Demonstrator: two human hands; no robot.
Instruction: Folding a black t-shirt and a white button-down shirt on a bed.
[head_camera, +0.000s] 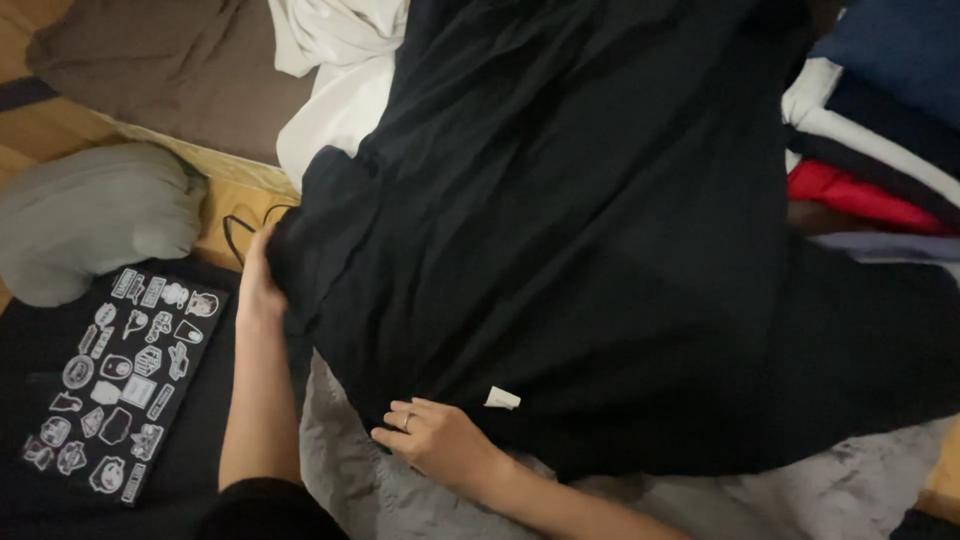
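Observation:
A large black garment (590, 230) lies spread over a grey fuzzy surface (850, 480). My left hand (258, 285) grips the garment's left edge, by a folded sleeve. My right hand (435, 435), with a ring on one finger, rests on the garment's lower hem, fingers curled onto the cloth. A small white tag (502, 399) sticks out of the hem just right of that hand.
A black laptop covered in stickers (120, 380) lies at the left, a grey cushion (90, 215) above it. Brown fabric (170, 60) and white cloth (340, 70) lie at the top. Folded red, white and navy clothes (870, 130) are stacked at the right.

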